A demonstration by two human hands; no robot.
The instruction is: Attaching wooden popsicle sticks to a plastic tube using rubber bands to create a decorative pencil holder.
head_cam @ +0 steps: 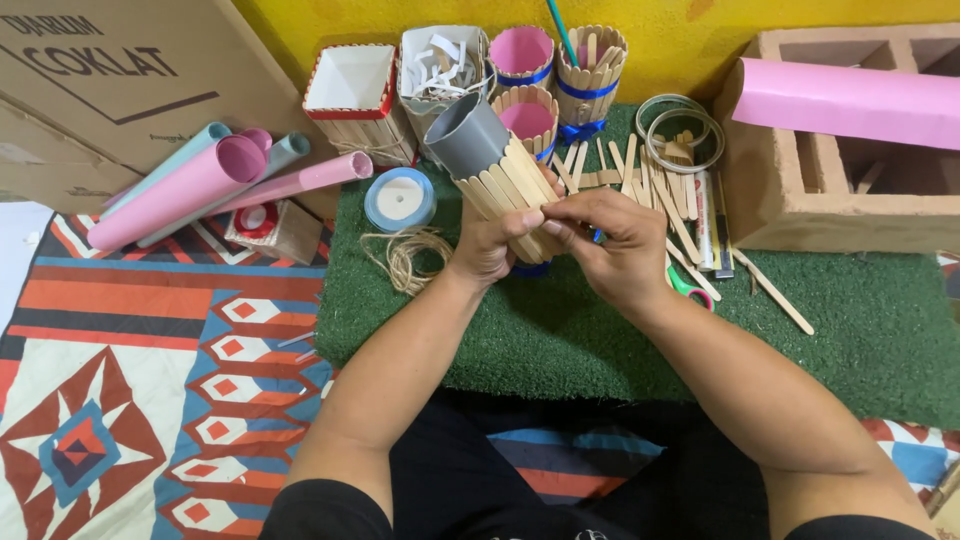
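The pipe (490, 165), a grey tube partly clad in wooden sticks, is held tilted over the green mat (560, 330), open end pointing up and away. The left hand (490, 245) grips its lower part from the near side, fingers wrapped round the sticks. The right hand (610, 245) pinches the sticks on the pipe's right flank with fingertips closed on them (whether on one stick or more cannot be told). Both hands touch each other at the pipe.

Left of the pipe, near it on the mat, lies a coil of twine (405, 255), and just beyond that a blue tape roll (399, 198). Right of the pipe loose sticks (660, 190) are scattered, with scissors (690, 285) partly hidden behind the right hand. Farther left of the pipe, pink and grey paper rolls (200, 180) lean on a cardboard box (110, 80). Beyond the pipe stand stick-covered cups (525, 115) and a white box (352, 85) against the yellow wall. Far right of the pipe is a concrete block (790, 190) with a pink sheet (850, 100) over it.
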